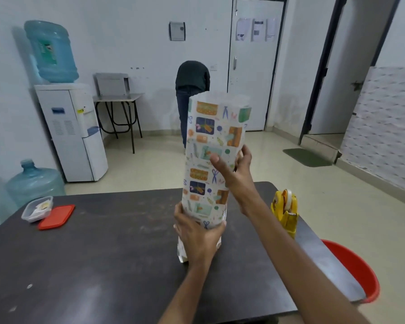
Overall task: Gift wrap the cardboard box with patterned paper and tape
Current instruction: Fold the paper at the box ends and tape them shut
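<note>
From my remote seat I see the patterned paper (211, 146) standing as a tall tube, almost upright, its lower end on the dark table (103, 253) a little behind the middle of the top. The left hand (199, 235) grips the tube low down, with the fingers curled around the left side and the thumb on the right. The right hand (234, 171) grips it higher, with the thumb pressed on the near face and the fingers wrapped around the right edge. The top of the tube is open and white inside. Whether the cardboard box sits inside it I cannot tell. The widest bare surface lies to the left of the paper and on the near side. On the right, the table edge runs diagonally, and a yellow tape dispenser (285, 211) stands close to it, near the right forearm. A red bucket (355, 272) stands on the floor just beside this edge; the table hides its inside. Near the far left corner is 1 clear plastic container (36, 208) holding some pale pieces that I cannot identify, and its red lid (56, 217) lies flat beside it, touching it. Behind the table the floor is open up to a water dispenser (75, 134).
</note>
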